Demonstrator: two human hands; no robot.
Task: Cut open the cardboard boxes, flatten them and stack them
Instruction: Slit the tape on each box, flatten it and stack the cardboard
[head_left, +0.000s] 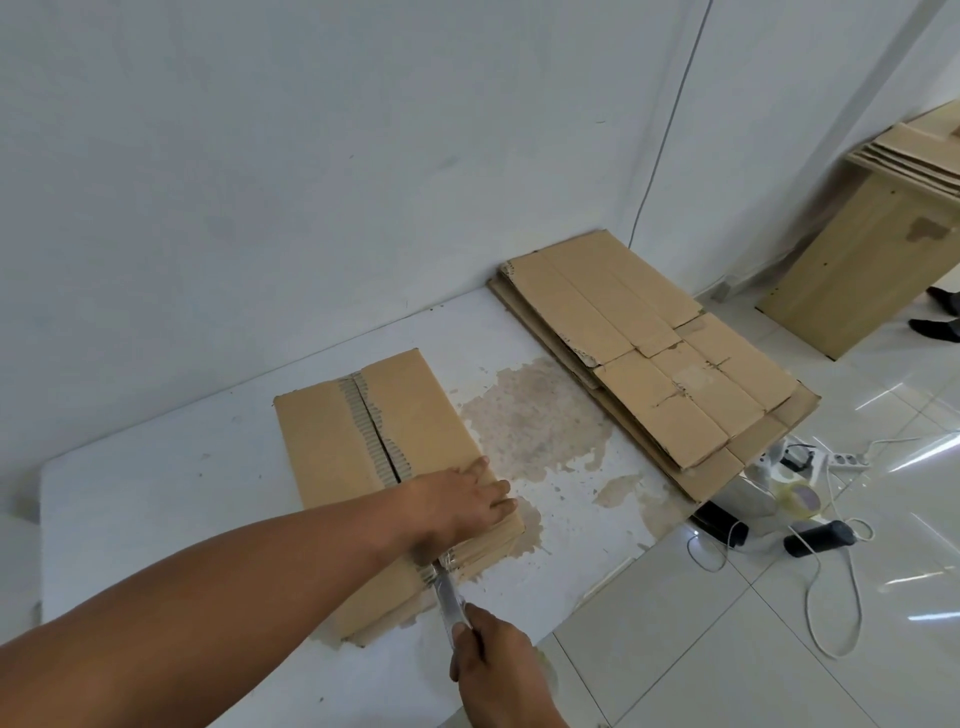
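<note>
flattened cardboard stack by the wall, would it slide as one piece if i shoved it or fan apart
The flattened cardboard stack would probably fan apart: its sheets already sit offset, lower edges poking out. It likely slides easily on the smooth white table. Lifted by one end, the creased panels would probably fold.

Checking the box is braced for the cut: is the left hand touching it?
Touching. The head view shows the left hand pressed flat on top of the box, fingers spread over its near right edge.

White power strip (844, 459), tape roll (800, 497), wooden cabinet (862, 260).
</note>
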